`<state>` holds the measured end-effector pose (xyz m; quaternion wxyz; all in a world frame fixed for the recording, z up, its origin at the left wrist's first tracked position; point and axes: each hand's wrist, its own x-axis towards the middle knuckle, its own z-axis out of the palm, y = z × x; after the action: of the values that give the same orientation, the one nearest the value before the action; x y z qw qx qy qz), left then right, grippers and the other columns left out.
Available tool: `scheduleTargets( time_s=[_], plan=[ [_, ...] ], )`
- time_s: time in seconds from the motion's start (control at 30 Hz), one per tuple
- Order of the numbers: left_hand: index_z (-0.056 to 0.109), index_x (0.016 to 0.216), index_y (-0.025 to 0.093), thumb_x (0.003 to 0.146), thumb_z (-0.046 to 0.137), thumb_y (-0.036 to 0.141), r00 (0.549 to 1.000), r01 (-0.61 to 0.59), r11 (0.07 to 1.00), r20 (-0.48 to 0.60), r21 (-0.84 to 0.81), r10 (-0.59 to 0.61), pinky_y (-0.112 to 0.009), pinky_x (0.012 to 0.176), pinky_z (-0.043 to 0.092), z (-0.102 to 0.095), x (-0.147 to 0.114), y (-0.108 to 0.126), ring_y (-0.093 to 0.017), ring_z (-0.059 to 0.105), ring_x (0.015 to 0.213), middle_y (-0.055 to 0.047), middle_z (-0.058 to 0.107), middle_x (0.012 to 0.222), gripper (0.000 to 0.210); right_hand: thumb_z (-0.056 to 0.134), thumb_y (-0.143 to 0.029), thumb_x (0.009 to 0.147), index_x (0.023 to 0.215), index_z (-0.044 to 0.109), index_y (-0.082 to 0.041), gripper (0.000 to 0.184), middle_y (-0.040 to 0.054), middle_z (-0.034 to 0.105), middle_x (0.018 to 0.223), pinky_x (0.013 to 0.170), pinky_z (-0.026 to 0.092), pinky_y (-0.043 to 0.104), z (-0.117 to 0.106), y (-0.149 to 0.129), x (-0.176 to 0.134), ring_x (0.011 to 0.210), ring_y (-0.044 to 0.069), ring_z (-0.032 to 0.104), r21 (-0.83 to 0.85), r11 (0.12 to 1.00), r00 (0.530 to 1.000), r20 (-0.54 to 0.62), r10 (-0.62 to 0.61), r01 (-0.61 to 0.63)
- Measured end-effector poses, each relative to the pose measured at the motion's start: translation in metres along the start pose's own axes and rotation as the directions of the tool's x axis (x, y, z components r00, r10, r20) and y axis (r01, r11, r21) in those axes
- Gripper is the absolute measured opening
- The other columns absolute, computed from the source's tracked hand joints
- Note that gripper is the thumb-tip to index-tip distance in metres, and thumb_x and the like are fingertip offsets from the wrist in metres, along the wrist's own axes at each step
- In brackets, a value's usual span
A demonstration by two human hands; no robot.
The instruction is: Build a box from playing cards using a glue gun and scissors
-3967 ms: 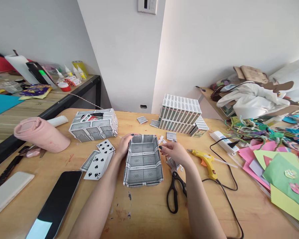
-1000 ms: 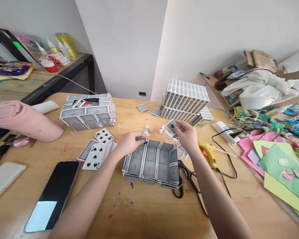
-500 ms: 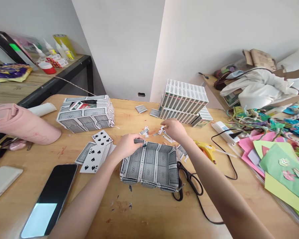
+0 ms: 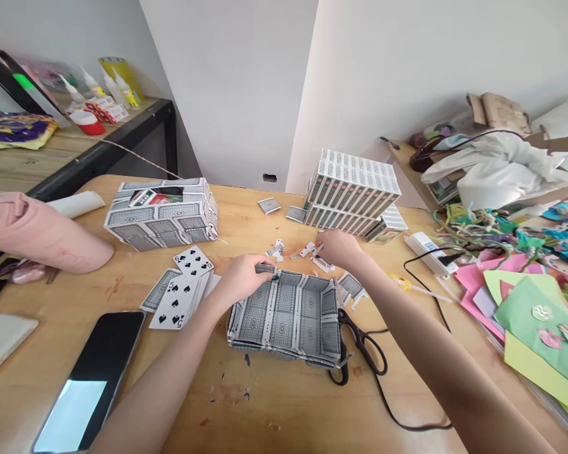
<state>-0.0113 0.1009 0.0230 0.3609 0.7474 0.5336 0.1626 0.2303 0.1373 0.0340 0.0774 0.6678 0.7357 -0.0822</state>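
Table (image 4: 307, 410): bears the card-covered tray (image 4: 284, 309), now turned crosswise compared with four seconds ago. Left hand (image 4: 246, 277): fingers closed on its far-left rim, apparently steadying it. Right hand (image 4: 339, 248): shifted from beside the tray to the card scraps (image 4: 322, 265), suggesting sorting; its grip cannot be told.

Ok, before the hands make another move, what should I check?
1. Left hand holding the card-covered tray by its far left corner: ok.
2. Right hand gripping something: cannot tell, fingers partly hidden near the card scraps.
3. Scissors well away from the tray: not ok, right beside it.
4. Glue gun in full view: not ok, right forearm hides most.
5. Loose playing cards outside the tray: ok.
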Motion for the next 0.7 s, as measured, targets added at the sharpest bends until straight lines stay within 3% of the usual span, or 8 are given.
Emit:
scheduleTargets(
  time_s=[0.17,0.27,0.33,0.4,0.53,0.7],
  plan=[
    [0.069,0.089,0.025,0.073,0.062,0.026,1.0,0.001,1.0,-0.004,-0.001,-0.001,-0.033,0.083,0.045,0.001,0.0,-0.001,-0.021,0.062,0.093,-0.001,0.07,0.099,0.018,0.049,-0.002,0.07,0.094,0.066,-0.023,0.037,0.0071,0.066,0.1,0.067,0.04,0.03,-0.003,0.007,-0.004,0.09,0.023,0.058,-0.001,1.0,1.0,0.007,-0.005,0.005],
    [0.069,0.089,0.026,0.073,0.062,0.025,1.0,-0.002,1.0,-0.002,-0.008,0.002,-0.033,0.084,0.045,0.001,0.0,-0.002,-0.021,0.062,0.095,0.0,0.07,0.099,0.017,0.048,-0.005,0.074,0.101,0.066,-0.022,0.036,0.0104,0.06,0.113,0.081,0.038,0.037,-0.009,0.008,-0.005,0.106,0.028,0.048,-0.019,1.0,0.983,-0.181,-0.01,0.006],
    [0.068,0.089,0.025,0.073,0.062,0.025,1.0,-0.002,1.0,-0.001,-0.016,0.002,-0.033,0.085,0.045,0.001,0.0,-0.002,-0.021,0.062,0.095,0.0,0.07,0.1,0.018,0.046,-0.008,0.078,0.098,0.067,-0.019,0.031,0.0124,0.06,0.11,0.084,0.036,0.038,-0.009,0.005,-0.008,0.107,0.029,0.045,-0.012,1.0,0.951,-0.308,-0.017,0.014],
    [0.068,0.09,0.025,0.073,0.062,0.025,1.0,0.001,1.0,0.002,-0.018,-0.001,-0.033,0.085,0.045,0.001,0.0,-0.002,-0.021,0.062,0.095,0.0,0.07,0.1,0.018,0.045,-0.01,0.079,0.089,0.068,-0.019,0.027,0.0105,0.064,0.1,0.079,0.039,0.033,-0.004,0.001,-0.012,0.098,0.024,0.051,0.057,0.998,0.968,-0.251,-0.004,0.019],
    [0.069,0.091,0.025,0.073,0.061,0.026,1.0,0.008,1.0,0.004,-0.005,-0.008,-0.033,0.085,0.045,0.001,0.0,-0.002,-0.022,0.061,0.096,-0.001,0.07,0.1,0.019,0.052,-0.012,0.073,0.077,0.069,-0.019,0.018,0.0058,0.068,0.083,0.065,0.041,0.025,0.014,-0.005,-0.02,0.078,0.018,0.06,0.169,0.985,0.999,0.031,0.03,-0.034],
    [0.069,0.091,0.026,0.073,0.062,0.026,1.0,0.011,1.0,-0.009,0.004,-0.01,-0.034,0.084,0.045,0.0,-0.001,-0.001,-0.022,0.062,0.094,-0.001,0.07,0.098,0.019,0.051,-0.008,0.071,0.085,0.069,-0.016,0.025,0.0086,0.07,0.085,0.063,0.043,0.025,0.028,-0.007,-0.023,0.083,0.02,0.062,0.182,0.979,0.995,0.03,0.093,-0.097]
  ],
)
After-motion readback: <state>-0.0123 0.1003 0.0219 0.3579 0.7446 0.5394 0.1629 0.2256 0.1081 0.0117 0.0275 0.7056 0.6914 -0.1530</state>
